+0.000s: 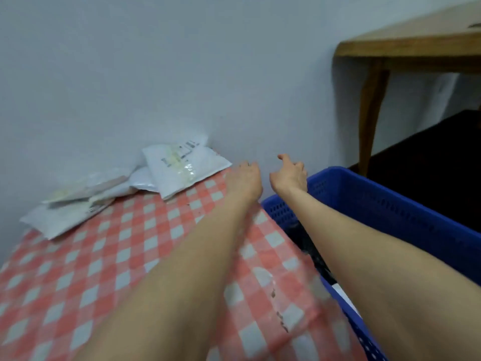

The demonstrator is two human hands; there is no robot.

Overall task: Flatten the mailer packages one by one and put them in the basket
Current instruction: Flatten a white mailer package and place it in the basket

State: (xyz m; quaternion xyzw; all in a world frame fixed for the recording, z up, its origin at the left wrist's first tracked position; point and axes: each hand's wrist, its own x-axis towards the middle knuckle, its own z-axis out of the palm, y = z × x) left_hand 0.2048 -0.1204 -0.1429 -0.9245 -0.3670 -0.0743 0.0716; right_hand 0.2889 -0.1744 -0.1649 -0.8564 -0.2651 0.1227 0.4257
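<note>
Here, the left hand's (246, 181) fingers lay relaxed and empty; the right hand's (289, 175) fingers were loosely curled, gripping nothing. The nearest mailer (182, 170) lay just beside the left fingertips at 9 o'clock on the checked tablecloth (117, 256). The blue basket (390, 196) sat at 4 o'clock of the right hand.

The mailer packages (83, 204) lie heaped along the far edge of the desk (125, 269), against the wall (156, 74). One mailer (179, 170) lies nearest the far right corner. The basket (390, 204) stands just beside the desk's right edge. The left hand (244, 181) is over the far right corner, and the right hand (289, 175) is over the basket's far end. A table (416, 48) stands behind the basket.
</note>
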